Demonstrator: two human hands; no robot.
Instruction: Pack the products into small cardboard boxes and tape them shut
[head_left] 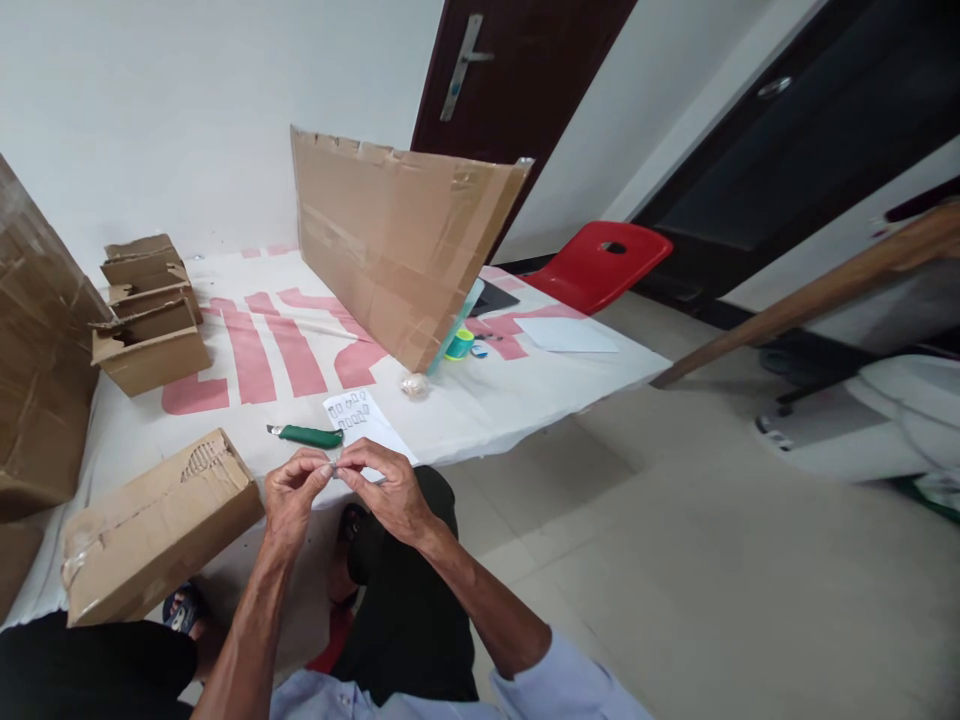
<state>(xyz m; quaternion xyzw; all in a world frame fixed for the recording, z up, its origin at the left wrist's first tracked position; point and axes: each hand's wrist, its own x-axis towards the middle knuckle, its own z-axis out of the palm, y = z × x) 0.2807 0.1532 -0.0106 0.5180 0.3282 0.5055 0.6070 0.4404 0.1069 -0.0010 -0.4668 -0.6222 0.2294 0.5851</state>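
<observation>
My left hand point(292, 492) and my right hand point(390, 492) meet at the table's front edge, thumbs and forefingers pinched together. Between the fingertips is a small greyish thing point(334, 467), too small to name. Just beyond them lies a green box cutter point(309, 436), its blade end pointing left. A white paper point(386, 432) with rows of small drawn marks lies flat beside it, partly behind my right hand. To the left of my hands rests a long closed cardboard box point(161, 525), taped at one end.
A large cardboard sheet point(405, 240) stands upright on the covered table point(480, 410). Near its foot are a small clear-wrapped bundle point(414, 385) and a green tape roll point(459, 345). Open small boxes point(154, 350) stand at left. A red chair point(600, 265) is behind the table.
</observation>
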